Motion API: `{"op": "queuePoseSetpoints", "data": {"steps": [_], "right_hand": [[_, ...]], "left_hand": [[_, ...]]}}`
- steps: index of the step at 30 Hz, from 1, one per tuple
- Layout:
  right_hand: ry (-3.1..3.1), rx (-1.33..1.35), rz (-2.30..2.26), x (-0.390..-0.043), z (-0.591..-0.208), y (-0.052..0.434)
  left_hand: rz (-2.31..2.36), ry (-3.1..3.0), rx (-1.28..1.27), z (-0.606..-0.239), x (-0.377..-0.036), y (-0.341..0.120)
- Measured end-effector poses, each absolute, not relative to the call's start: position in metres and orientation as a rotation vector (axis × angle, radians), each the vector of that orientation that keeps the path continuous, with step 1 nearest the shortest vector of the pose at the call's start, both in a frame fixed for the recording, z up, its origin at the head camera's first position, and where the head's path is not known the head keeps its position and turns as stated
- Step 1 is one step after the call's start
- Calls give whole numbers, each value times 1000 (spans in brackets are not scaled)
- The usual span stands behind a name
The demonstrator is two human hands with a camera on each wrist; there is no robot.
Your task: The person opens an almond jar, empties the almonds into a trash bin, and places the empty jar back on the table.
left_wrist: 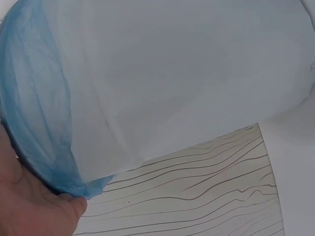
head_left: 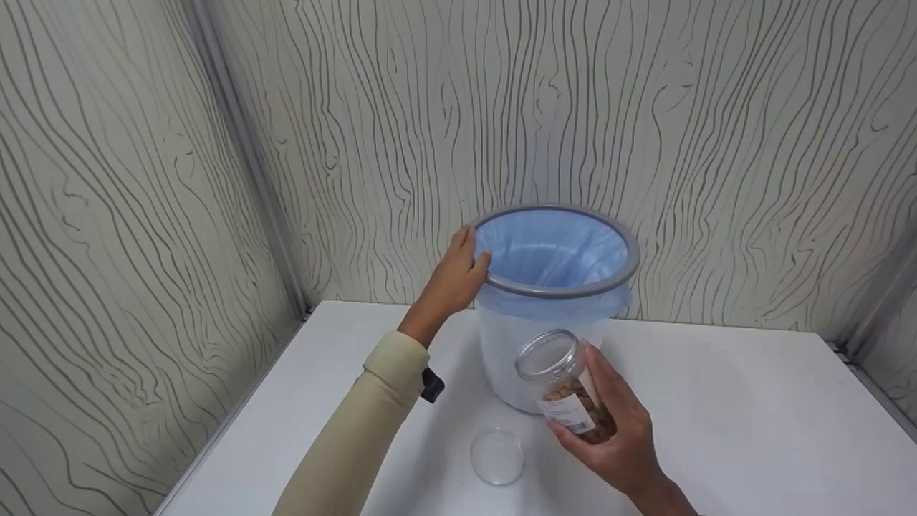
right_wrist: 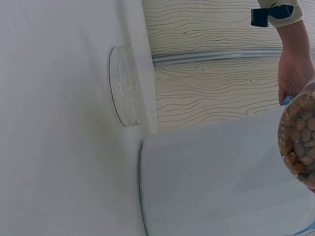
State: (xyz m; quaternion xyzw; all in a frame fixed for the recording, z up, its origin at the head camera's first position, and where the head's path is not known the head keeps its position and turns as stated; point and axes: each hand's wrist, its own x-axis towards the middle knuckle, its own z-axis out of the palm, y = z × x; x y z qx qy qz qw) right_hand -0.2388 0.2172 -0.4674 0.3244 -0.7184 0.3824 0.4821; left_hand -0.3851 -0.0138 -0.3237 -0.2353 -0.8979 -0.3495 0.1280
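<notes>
A white trash can (head_left: 505, 351) stands on the table, lined with a blue plastic bag (head_left: 544, 251) under a grey rim ring (head_left: 559, 292). My left hand (head_left: 458, 276) grips the left side of that rim, thumb over the edge; the left wrist view shows its fingers (left_wrist: 74, 206) at the bag's folded edge. In my right hand (head_left: 623, 430) is a clear jar (head_left: 530, 365) with a white label, partly filled with brown nuts (right_wrist: 300, 135) that look like almonds. The jar leans left, in front of the can and below its rim. A clear round lid (head_left: 497, 456) lies on the table nearby.
The white table (head_left: 745, 423) meets wood-grain patterned panels (head_left: 401, 143) at the back and left. Grey strips (head_left: 243, 143) run along the panel corners. A dark band (head_left: 432, 387) shows at my left sleeve's cuff. The can stands close to the back panel.
</notes>
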Motion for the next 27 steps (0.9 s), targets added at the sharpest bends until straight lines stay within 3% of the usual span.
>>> {"op": "queuePoseSetpoints", "data": {"steps": [27], "right_hand": [[-1768,806,923,-238,-467,217]], "left_hand": [[-1070,-2547,-603,-328,-382,-9]]}}
